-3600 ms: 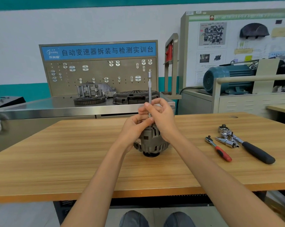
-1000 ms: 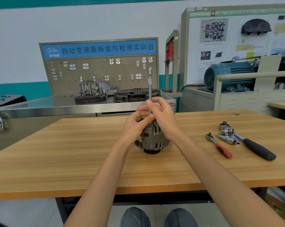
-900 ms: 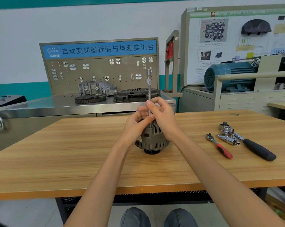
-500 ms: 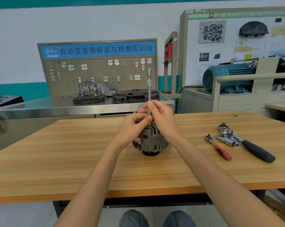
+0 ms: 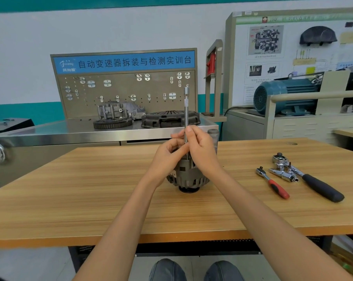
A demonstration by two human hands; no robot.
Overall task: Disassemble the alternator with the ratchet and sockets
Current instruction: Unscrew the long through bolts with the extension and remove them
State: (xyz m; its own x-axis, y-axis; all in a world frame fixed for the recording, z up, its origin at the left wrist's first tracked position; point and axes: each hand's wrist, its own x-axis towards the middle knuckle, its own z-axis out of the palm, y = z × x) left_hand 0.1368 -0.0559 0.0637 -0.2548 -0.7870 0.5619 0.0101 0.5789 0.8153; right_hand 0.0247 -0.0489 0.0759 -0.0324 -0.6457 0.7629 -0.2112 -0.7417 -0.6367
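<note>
Alternator upright on the bench, extension bar planted in its top

Your grey ribbed metal alternator point(image 5: 188, 175) sits pulley-down near the middle of the light wooden table point(image 5: 70, 191) — heavy and rigid by the look of it, so steady it by the finned housing, not the fins' edges. You've got the slim chrome extension bar point(image 5: 186, 110) standing vertical; smooth steel may slip, so its knurled band looks the better hold. Left hand point(image 5: 167, 157) curls in, fingertips pinching the bar low; right hand point(image 5: 202, 151) wraps it, thumb up the shaft. Red-handled ratchet point(image 5: 273, 182) and black-handled ratchet point(image 5: 313, 184) lie untouched — well apart, to your right.
</note>
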